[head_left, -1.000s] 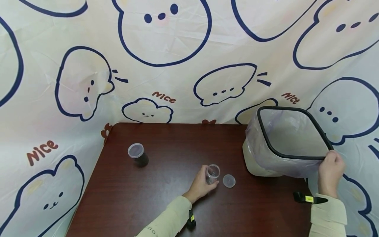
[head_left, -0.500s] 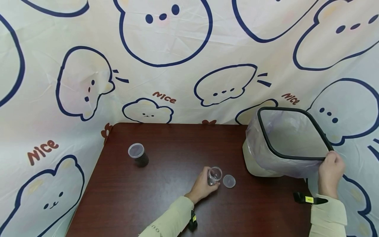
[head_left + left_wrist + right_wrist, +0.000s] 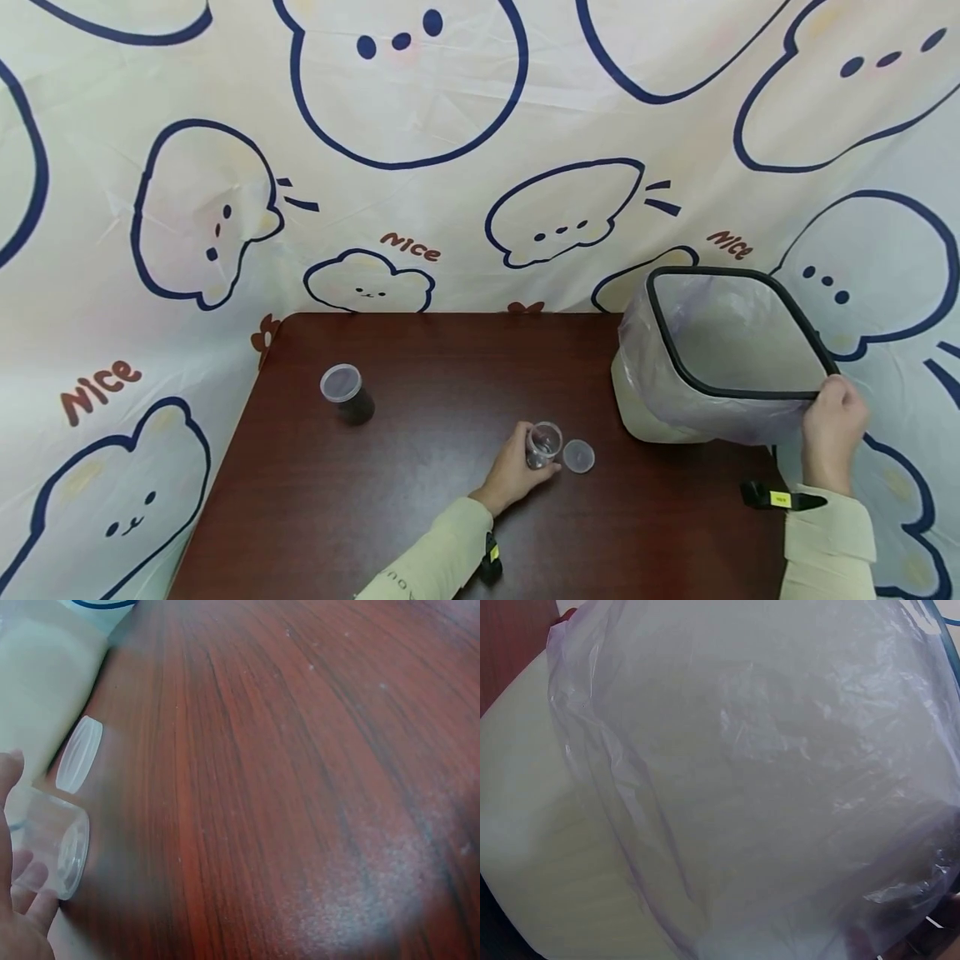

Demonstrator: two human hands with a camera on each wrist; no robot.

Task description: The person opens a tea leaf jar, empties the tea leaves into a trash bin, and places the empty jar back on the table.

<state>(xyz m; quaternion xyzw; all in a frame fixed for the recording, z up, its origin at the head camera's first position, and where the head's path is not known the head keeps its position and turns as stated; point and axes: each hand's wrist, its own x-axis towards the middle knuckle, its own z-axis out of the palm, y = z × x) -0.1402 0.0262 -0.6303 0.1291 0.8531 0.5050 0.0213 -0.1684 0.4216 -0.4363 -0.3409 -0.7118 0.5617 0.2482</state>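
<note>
My left hand (image 3: 513,473) holds a small clear plastic cup (image 3: 543,444) with its opening facing up, low over the brown tabletop. Fingers curve round the same cup (image 3: 56,840) in the left wrist view. Just right of it lies a round translucent lid (image 3: 578,457), apart from the cup. My right hand (image 3: 834,429) grips the near right corner of a bin's black rim (image 3: 720,392). A thin plastic liner (image 3: 675,383) hangs over the outside of the pale bin. In the right wrist view, the liner (image 3: 780,750) fills most of the picture and the hand is mostly hidden.
A lidded cup (image 3: 348,396) with dark contents stands at the table's left. The bin (image 3: 637,417) occupies the back right corner. Behind the brown table (image 3: 420,350) hangs a cartoon-printed cloth (image 3: 450,200).
My left hand has shifted the clear cup slightly right, closer to the loose lid. The right hand keeps its grip on the bin's rim. The head view has shifted slightly.
</note>
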